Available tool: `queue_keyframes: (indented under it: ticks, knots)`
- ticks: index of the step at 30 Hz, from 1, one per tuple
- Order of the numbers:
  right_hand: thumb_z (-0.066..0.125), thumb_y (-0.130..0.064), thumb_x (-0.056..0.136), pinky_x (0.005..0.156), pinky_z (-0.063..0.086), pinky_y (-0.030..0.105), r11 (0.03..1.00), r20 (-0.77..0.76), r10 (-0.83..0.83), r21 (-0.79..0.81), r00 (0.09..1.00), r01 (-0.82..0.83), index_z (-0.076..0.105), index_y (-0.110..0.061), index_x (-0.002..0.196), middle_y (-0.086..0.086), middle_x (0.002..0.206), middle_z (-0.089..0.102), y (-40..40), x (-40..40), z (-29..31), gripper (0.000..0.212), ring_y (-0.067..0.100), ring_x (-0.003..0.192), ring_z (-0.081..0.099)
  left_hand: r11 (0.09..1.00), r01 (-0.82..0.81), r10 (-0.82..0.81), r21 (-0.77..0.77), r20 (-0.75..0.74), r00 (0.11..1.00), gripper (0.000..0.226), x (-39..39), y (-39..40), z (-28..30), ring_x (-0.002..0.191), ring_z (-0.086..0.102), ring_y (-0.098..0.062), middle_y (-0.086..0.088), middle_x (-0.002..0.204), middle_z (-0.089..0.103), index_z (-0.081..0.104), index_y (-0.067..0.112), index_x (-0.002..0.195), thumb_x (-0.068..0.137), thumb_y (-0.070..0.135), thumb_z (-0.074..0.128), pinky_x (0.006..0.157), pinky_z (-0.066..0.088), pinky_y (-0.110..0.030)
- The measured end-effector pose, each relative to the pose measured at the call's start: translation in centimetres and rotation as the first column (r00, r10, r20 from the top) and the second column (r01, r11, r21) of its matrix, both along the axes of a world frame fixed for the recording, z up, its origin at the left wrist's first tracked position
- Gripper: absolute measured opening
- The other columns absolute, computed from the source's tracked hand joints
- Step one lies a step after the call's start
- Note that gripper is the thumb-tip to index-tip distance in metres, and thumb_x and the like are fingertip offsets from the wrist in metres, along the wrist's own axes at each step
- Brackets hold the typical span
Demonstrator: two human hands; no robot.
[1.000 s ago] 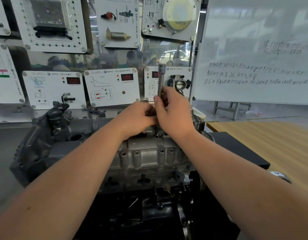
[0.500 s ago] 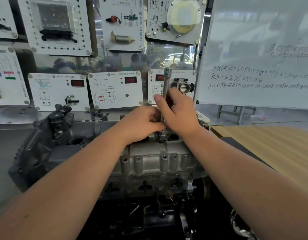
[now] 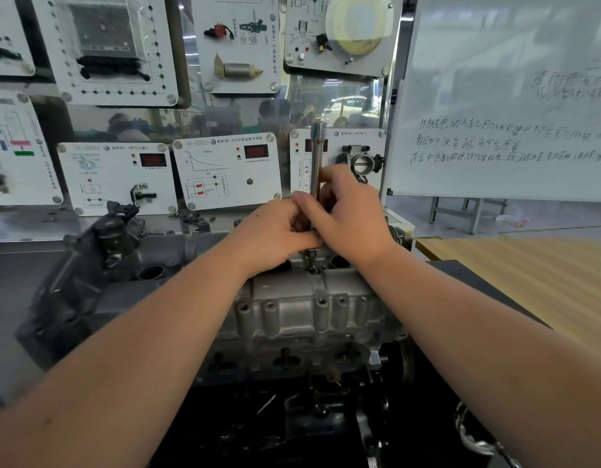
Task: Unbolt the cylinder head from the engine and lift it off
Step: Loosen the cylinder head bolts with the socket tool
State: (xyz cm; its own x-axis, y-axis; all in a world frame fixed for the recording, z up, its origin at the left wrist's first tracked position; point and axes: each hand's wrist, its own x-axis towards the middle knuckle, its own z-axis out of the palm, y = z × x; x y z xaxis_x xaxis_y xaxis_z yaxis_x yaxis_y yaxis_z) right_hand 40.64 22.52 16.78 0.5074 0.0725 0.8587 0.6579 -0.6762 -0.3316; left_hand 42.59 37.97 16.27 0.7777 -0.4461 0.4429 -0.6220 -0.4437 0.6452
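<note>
The cylinder head (image 3: 302, 312) sits on top of the engine (image 3: 292, 417) at the centre of the view. Its long axis runs left to right across the view, with its cast grey side face and a row of threaded bosses turned toward the camera. Open round bores show along its top, one to the left of the hands and one just right of them.

A long socket extension (image 3: 316, 157) stands upright over the top of the head, tilted very slightly. Its square-drive upper end points up, in front of a display panel. Its lower end, a dark socket tip (image 3: 311, 260), meets a fastener on the upper surface of the head, between the two hands and below them.

The left hand (image 3: 275, 231) reaches in from the lower left, forearm extended and knuckles up. Its fingers are curled round the lower part of the extension. The right hand (image 3: 350, 214) comes in from the lower right, back of the hand toward the camera. Its fingers and thumb are wrapped round the shaft just above the left hand, and the two hands touch each other.

Behind the engine, white training panels (image 3: 226, 170) with red digital displays are mounted on a board. A throttle body (image 3: 361, 162) is fixed to the right-hand panel. A whiteboard (image 3: 508, 96) with handwriting stands at the right, beside a wooden tabletop (image 3: 535, 282).
</note>
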Motion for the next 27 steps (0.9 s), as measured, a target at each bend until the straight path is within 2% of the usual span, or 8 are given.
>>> queue_keyframes:
  ticks: [4,8,13,16,19,22,24,27]
  knots:
    - [0.062,-0.027,0.1,0.062,0.046,0.041,1.0,0.0,-0.013,-0.016,1.0,0.013,0.057,0.001,0.096,0.01,0.069,0.061,0.06,-0.08,-0.1,0.028,0.029,0.066,0.061,0.999,0.042,-0.044,-0.016,-0.089,0.995,0.015,0.06,-0.04,-0.06,0.08,0.071,0.001,0.018,0.091,0.077,0.072,0.037,0.096,0.093,0.022,0.07,0.055,0.052,-0.015]
    - [0.056,-0.021,0.102,0.056,0.038,0.039,0.999,-0.003,-0.028,-0.034,1.0,0.028,0.045,-0.009,0.082,-0.005,0.058,0.043,0.09,-0.1,-0.01,0.026,0.028,0.057,0.051,0.999,0.034,-0.032,0.032,-0.05,0.998,0.011,0.02,0.17,0.11,0.079,0.071,-0.005,0.012,0.09,0.077,0.073,0.03,0.1,0.09,0.026,0.073,0.058,0.058,-0.024]
    - [0.065,-0.03,0.098,0.061,0.046,0.032,0.999,0.021,-0.023,-0.039,1.0,0.023,0.059,-0.001,0.114,-0.006,0.068,0.056,0.34,-0.48,0.08,0.034,0.02,0.066,0.06,0.998,0.015,-0.015,0.054,0.001,1.0,0.011,-0.09,0.04,0.14,0.077,0.067,-0.017,0.002,0.085,0.073,0.069,0.034,0.093,0.084,0.031,0.074,0.06,0.057,-0.034]
    - [0.061,-0.027,0.1,0.059,0.045,0.034,0.999,0.01,-0.034,-0.041,0.999,0.035,0.057,-0.002,0.103,0.005,0.069,0.06,0.24,-0.33,0.1,0.026,0.026,0.064,0.06,0.999,0.021,-0.019,0.029,-0.052,0.998,0.013,0.09,-0.01,0.0,0.081,0.071,-0.01,0.007,0.091,0.077,0.072,0.03,0.099,0.087,0.027,0.074,0.054,0.058,-0.028]
    - [0.056,-0.021,0.103,0.051,0.035,0.033,0.999,-0.003,-0.038,-0.037,0.999,0.037,0.046,-0.01,0.086,-0.003,0.059,0.045,0.19,-0.12,0.0,0.022,0.022,0.054,0.049,0.999,0.049,-0.048,0.005,-0.096,0.994,0.013,0.03,-0.02,0.01,0.08,0.071,0.0,0.014,0.092,0.078,0.074,0.03,0.1,0.092,0.02,0.072,0.054,0.053,-0.016]
    - [0.055,-0.017,0.102,0.048,0.03,0.033,0.999,0.01,-0.04,-0.034,0.999,0.04,0.042,-0.011,0.082,-0.006,0.056,0.04,0.13,0.01,-0.08,0.025,0.016,0.05,0.043,0.999,0.035,-0.034,0.024,-0.064,0.997,0.01,-0.06,0.1,0.11,0.08,0.072,-0.003,0.014,0.089,0.078,0.074,0.032,0.095,0.089,0.024,0.074,0.058,0.056,-0.023]
    - [0.06,-0.024,0.1,0.049,0.032,0.029,0.998,0.019,-0.032,-0.056,0.999,0.033,0.051,-0.009,0.09,-0.007,0.057,0.044,0.16,-0.13,-0.11,0.02,0.013,0.051,0.045,0.999,0.025,-0.024,0.037,-0.032,0.999,0.011,-0.18,0.12,0.2,0.075,0.07,-0.005,0.013,0.083,0.076,0.071,0.036,0.092,0.086,0.027,0.076,0.055,0.052,-0.02]
    - [0.065,-0.034,0.097,0.06,0.045,0.031,0.997,0.011,-0.038,-0.061,0.999,0.038,0.057,-0.002,0.116,0.0,0.071,0.059,0.36,-0.43,-0.03,0.037,0.021,0.066,0.059,0.999,0.029,-0.029,0.033,-0.011,1.0,0.017,-0.33,0.0,0.22,0.068,0.069,-0.005,0.01,0.077,0.073,0.068,0.039,0.088,0.084,0.025,0.077,0.047,0.046,-0.012]
